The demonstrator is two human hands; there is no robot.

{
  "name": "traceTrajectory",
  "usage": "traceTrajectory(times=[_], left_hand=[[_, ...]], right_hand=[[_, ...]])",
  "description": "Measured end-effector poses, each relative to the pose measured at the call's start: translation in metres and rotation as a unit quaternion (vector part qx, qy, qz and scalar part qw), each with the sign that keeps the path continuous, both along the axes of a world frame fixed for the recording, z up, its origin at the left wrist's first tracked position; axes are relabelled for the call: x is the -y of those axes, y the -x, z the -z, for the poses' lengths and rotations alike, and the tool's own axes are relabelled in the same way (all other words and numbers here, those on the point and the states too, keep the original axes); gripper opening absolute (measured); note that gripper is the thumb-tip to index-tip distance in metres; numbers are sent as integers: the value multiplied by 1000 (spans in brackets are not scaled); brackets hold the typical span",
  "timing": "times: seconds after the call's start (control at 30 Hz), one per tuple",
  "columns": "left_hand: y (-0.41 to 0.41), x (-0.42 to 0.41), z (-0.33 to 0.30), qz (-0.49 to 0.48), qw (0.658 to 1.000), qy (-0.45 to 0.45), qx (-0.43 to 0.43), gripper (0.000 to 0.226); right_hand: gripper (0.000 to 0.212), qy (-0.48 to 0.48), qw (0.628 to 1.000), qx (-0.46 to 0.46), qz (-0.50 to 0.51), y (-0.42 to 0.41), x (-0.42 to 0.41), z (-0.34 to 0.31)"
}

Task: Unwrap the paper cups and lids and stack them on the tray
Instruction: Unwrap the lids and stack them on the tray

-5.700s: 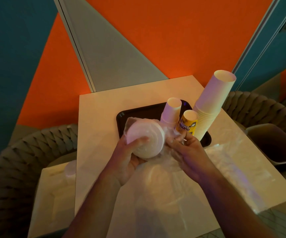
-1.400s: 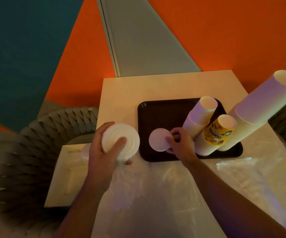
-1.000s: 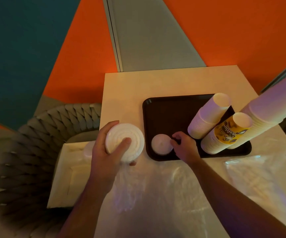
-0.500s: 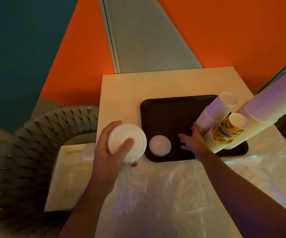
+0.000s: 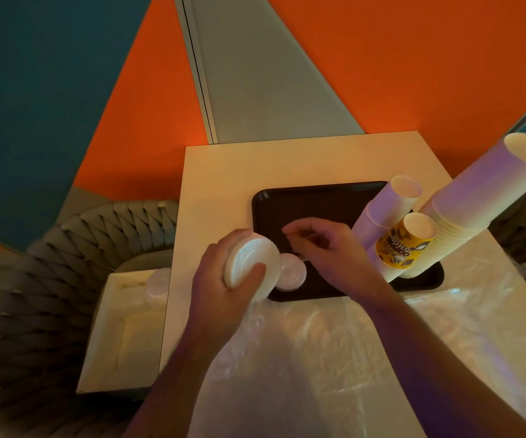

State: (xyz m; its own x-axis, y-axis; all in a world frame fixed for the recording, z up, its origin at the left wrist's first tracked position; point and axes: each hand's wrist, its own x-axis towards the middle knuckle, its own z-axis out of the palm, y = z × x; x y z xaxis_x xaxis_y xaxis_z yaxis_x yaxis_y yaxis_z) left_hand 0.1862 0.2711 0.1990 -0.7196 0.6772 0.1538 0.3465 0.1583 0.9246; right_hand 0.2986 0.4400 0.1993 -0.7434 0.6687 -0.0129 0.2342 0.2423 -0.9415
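My left hand grips a stack of white lids, tilted on edge at the near left corner of the dark tray. A small pile of white lids lies on the tray just right of that stack. Over the tray's middle my right hand hovers with fingers apart, holding nothing that I can see. Three cup stacks stand on the tray's right side: a white one, a yellow printed one and a tall white one.
Clear plastic wrap is spread over the near part of the beige table. A white box with more wrapped lids sits on the woven chair at the left. An orange wall rises behind.
My right hand came back from the cup stacks toward the lid stack. My left hand carried its stack right, up to the tray's edge beside the lids laid there.
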Motion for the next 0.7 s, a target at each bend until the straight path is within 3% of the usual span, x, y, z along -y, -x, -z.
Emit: traceTrajectory(times=[0.2, 0.7], left_hand=[[-13, -5, -2, 8, 999, -4, -44, 58], [-34, -8, -5, 17, 998, 6, -59, 54]], right_hand=[[22, -69, 996, -25, -41, -14, 26, -23], [15, -69, 995, -71, -7, -36, 26, -33]])
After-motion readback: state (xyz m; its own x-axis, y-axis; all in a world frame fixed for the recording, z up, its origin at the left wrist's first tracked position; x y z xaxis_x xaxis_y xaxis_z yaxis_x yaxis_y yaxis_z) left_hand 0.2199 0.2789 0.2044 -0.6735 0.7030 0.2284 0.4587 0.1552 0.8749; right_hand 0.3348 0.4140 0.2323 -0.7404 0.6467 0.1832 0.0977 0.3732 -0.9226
